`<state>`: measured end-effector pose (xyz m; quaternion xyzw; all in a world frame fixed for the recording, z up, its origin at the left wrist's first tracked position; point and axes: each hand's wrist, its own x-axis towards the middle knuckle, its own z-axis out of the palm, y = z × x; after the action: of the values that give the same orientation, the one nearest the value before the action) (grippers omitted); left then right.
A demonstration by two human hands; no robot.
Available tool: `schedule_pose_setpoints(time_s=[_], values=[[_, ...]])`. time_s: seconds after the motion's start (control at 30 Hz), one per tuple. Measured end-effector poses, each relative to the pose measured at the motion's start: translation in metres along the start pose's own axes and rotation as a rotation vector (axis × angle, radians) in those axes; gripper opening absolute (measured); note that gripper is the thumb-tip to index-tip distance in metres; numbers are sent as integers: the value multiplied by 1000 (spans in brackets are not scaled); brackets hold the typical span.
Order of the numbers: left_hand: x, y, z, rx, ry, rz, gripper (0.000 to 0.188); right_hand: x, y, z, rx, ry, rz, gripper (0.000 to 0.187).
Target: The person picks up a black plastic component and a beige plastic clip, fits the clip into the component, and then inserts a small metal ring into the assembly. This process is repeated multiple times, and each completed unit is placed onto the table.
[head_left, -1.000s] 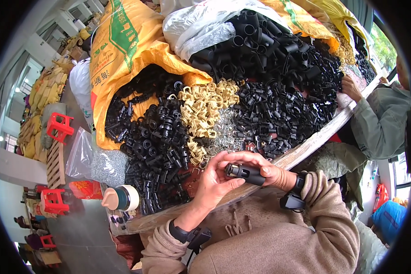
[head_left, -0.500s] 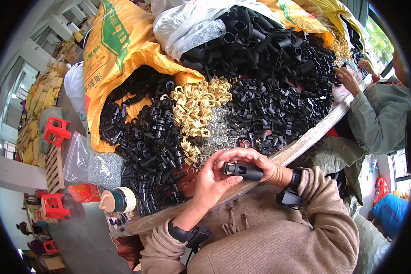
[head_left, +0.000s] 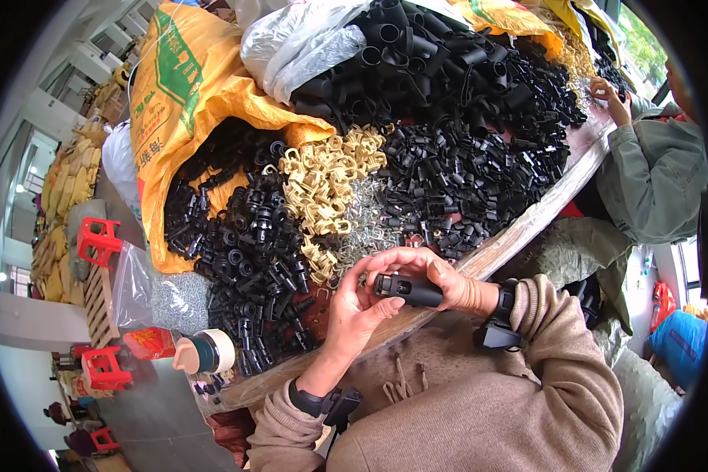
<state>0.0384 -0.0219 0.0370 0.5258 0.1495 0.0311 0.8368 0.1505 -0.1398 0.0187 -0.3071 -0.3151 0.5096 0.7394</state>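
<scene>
A black cylindrical plastic part [head_left: 413, 292] with slots near its left end lies sideways between my hands, over the wooden front edge of the table. My left hand [head_left: 352, 316] closes on its slotted end, thumb pressed against the near side. My right hand [head_left: 450, 285] wraps round the other end, its fingers arching over the top. Just beyond my hands lie bent silver metal clips [head_left: 360, 224] and a heap of cream plastic clips [head_left: 322, 181]. Small black pieces [head_left: 464, 177] are piled further right, and black ringed fittings [head_left: 252, 252] to the left.
Large black tubes [head_left: 417, 71] spill from a bag at the back. An orange woven sack [head_left: 189, 71] stands far left. A lidded cup [head_left: 212, 352] sits at the left corner. The wooden rail [head_left: 527, 228] borders the table; a co-worker's sleeve [head_left: 653, 181] is at right.
The black cylinder has turned slightly in my hands, and both hands have shifted a little left in the picture. The whole view has shifted slightly. The co-worker's hand has moved.
</scene>
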Motion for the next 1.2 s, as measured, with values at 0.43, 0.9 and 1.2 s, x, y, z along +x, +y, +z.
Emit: schedule_pose_setpoints(time_s=[0.43,0.9,1.2], values=[[0,3,2,73,50,-59,70,-2,5,-6,56,12,-77,72],[-3,2,4,30,39,-19,72,-1,3,-2,74,-12,-112,64],[-3,1,6,-8,3,1,74,1,-5,-2,3,-71,-149,62]])
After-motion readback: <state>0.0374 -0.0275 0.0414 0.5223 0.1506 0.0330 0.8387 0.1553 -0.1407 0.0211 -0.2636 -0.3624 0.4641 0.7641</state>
